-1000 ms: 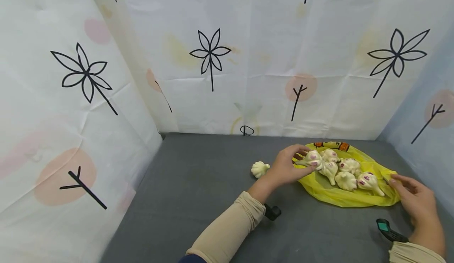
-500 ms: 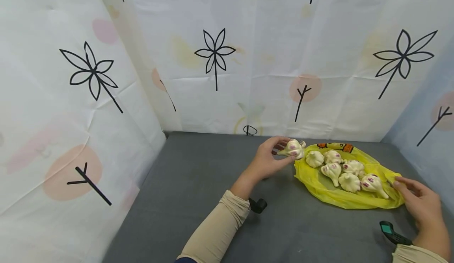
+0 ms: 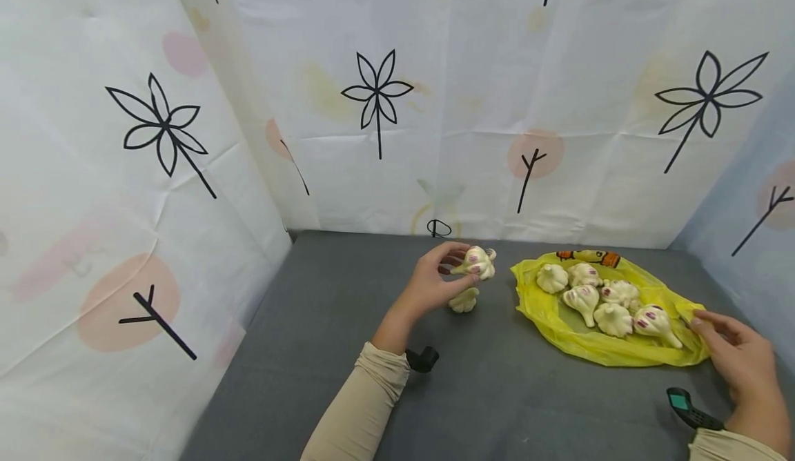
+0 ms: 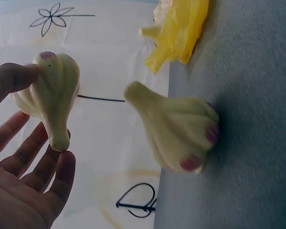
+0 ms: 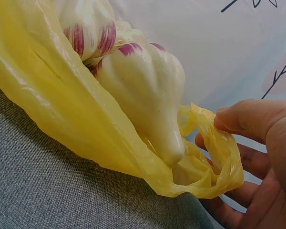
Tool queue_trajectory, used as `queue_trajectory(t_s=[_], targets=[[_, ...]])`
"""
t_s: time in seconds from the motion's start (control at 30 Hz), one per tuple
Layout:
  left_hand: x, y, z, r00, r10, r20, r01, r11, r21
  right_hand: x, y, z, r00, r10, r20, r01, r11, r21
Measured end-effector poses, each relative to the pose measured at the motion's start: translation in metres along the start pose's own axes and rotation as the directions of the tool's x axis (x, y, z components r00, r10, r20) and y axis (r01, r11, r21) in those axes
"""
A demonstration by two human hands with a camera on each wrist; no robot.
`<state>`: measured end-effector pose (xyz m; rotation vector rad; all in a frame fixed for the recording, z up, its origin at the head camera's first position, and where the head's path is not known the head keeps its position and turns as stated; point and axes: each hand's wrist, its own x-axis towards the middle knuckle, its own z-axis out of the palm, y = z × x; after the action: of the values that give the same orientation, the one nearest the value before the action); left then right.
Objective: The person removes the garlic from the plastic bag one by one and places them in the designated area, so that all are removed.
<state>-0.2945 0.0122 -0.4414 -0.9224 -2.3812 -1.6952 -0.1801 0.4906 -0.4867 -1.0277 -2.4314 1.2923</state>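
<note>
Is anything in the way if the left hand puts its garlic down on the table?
A loose garlic bulb sits on the grey table, lower than the held garlic bulb, and might get bumped. Between the loose one and the yellow bag, nothing visible stands in the way.

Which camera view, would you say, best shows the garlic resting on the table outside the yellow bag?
The left wrist view: it shows that loose garlic close up, whole and unblocked. The head view shows it small and partly hidden behind the left hand. The right wrist view does not show it.
</note>
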Motion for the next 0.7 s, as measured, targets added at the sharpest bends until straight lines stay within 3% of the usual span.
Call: queue_trajectory(t_s=[0.23,0.47,0.7], targets=[[-0.015,-0.015,-0.019,0.998,-0.051,-0.046,0.052,0.998,0.028,0.005,0.004,0.0,1.0,-0.003,0.01,0.003,1.0,-0.018],[-0.022,-0.029,-0.038,0.991,-0.081,-0.102,0.084,0.996,0.024,0.004,0.006,-0.002,1.0,0.023,0.015,-0.023,1.0,0.015],[-0.03,-0.038,-0.052,0.983,-0.155,-0.095,0.162,0.984,0.07,-0.003,-0.002,-0.001,1.0,0.014,0.014,-0.014,1.0,-0.003]])
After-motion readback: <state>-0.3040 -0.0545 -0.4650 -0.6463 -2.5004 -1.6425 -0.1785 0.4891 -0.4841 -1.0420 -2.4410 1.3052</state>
